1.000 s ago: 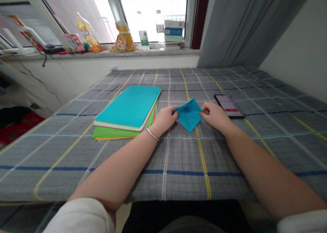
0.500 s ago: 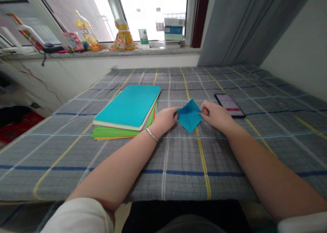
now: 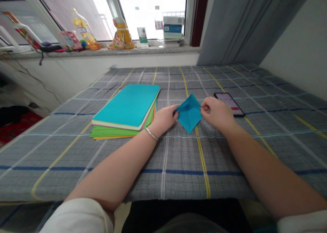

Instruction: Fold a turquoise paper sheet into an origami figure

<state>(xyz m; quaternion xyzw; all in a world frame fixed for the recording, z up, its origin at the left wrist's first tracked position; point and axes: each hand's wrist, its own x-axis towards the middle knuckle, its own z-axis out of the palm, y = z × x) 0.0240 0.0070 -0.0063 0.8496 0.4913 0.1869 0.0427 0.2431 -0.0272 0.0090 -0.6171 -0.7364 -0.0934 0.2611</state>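
Note:
A small blue folded paper (image 3: 189,114), diamond-shaped with creases, is held between my two hands over the checked cloth. My left hand (image 3: 166,118) is closed on its left corner, the thumb and fingers pinching the edge. At the opposite corner, my right hand (image 3: 217,113) pinches the paper between thumb and finger. A silver bangle (image 3: 152,134) circles my left wrist. Close by on the left lies a stack of coloured paper (image 3: 129,105), its top sheet blue, with green and orange sheets jutting out beneath.
A phone (image 3: 238,111) with a lit screen lies just beyond my right hand, which partly covers it. The grey checked cloth (image 3: 102,178) covers the table. Along the windowsill (image 3: 84,53) stand bottles (image 3: 85,29), a tube (image 3: 142,35) and stacked boxes (image 3: 173,29).
The blue paper's top corner has risen slightly, and it looks a little taller. My right hand has shifted slightly upward, covering more of the phone. My left hand has barely moved.

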